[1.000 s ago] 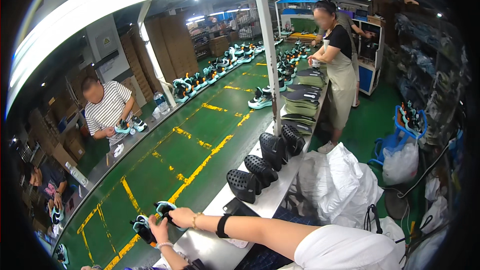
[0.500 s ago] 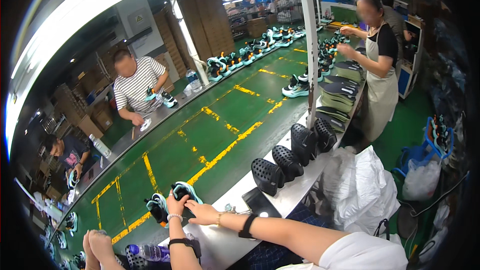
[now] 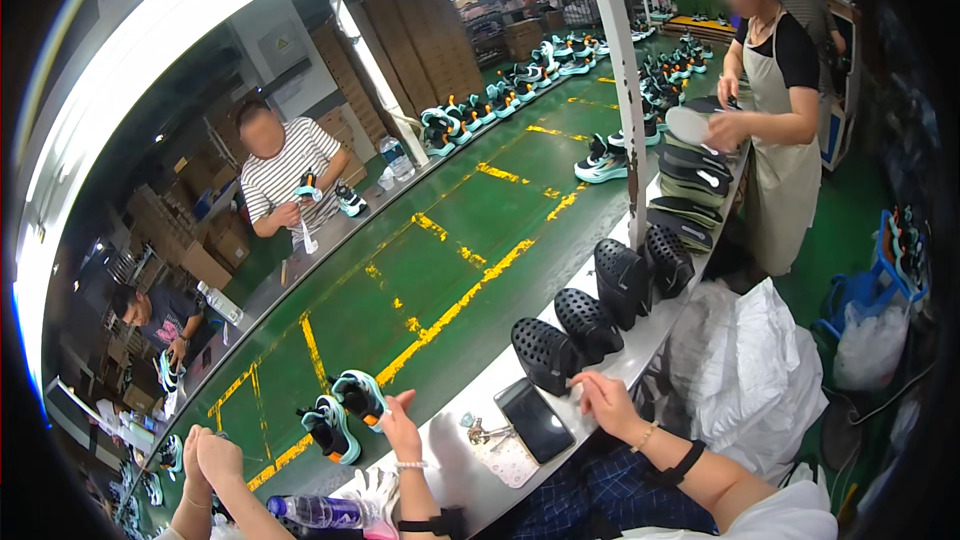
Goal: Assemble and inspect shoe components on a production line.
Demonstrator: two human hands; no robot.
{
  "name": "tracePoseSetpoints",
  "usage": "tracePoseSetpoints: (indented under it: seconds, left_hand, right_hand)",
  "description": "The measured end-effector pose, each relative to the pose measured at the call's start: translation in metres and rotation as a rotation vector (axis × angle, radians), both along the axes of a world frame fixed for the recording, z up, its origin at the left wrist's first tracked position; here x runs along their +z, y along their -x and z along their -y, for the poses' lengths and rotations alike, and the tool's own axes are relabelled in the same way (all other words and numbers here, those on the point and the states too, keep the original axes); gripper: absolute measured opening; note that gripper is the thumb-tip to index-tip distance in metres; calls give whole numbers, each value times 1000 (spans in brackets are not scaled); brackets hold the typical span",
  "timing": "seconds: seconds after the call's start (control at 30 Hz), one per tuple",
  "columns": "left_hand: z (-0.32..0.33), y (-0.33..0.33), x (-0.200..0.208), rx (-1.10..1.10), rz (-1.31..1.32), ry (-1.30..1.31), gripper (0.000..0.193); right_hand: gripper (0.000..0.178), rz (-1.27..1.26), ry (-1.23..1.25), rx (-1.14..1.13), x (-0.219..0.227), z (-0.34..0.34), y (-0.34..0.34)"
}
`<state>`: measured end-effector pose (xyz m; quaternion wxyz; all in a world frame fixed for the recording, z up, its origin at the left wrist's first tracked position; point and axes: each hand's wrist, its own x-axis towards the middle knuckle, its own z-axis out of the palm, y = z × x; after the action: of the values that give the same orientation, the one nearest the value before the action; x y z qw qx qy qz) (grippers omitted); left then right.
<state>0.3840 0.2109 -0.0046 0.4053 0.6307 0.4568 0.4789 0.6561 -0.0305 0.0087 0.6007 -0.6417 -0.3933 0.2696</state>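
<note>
Shoe pair: with twelve o'clock at the top of our view, two black-and-mint shoes (image 3: 341, 418) sit side by side near seven o'clock, on the near edge of the green belt (image 3: 440, 275).
Left hand: our left hand (image 3: 401, 427) is open just right of the nearer-in shoe, fingers pointing to twelve; whether skin meets shoe, we cannot tell.
Right hand: our right hand (image 3: 609, 406), at five o'clock, is loosely open with bent fingers, and we see nothing gripped in it; its fingertips come close to a black clog (image 3: 547, 355), contact unclear.
Clog row: three more perforated black clogs (image 3: 622, 283) run from that one along the pale ledge (image 3: 452, 480), toward two o'clock.
Between our hands: a dark phone (image 3: 536, 421) lies with keys (image 3: 487, 431) at its left.
Seven o'clock, low: a purple-labelled bottle (image 3: 318, 512) lies on its side, near another person's hands (image 3: 214, 458) at eight.
Two o'clock: an aproned co-worker (image 3: 775, 140) holds a pale oval piece (image 3: 688, 124) over stacked dark insoles (image 3: 692, 178).
Ten o'clock: a striped-shirted co-worker (image 3: 290, 165) handles a shoe across the belt.
Four o'clock: a white sack (image 3: 750, 360) bulges beside the ledge.
</note>
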Motion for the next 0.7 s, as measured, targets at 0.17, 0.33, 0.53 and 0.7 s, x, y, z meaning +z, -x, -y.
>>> tracePoseSetpoints:
  seconds: [0.17, 0.33, 0.53, 0.7]
  left_hand:
    - [16, -27, -27, 63, -231, -111, 36]
    - [22, -50, -38, 107, -378, -15, 26]
    - [0, -26, -66, 105, -376, -102, 22]
    - [15, -52, -40, 100, -356, -101, 20]
  right_hand:
    - [27, 39, 10, -112, -40, 2, -28]
    - [24, 169, 26, -142, -40, 10, -38]
    - [19, -22, -55, -126, -48, 6, -46]
    - [15, 53, -165, -101, -49, 3, -53]
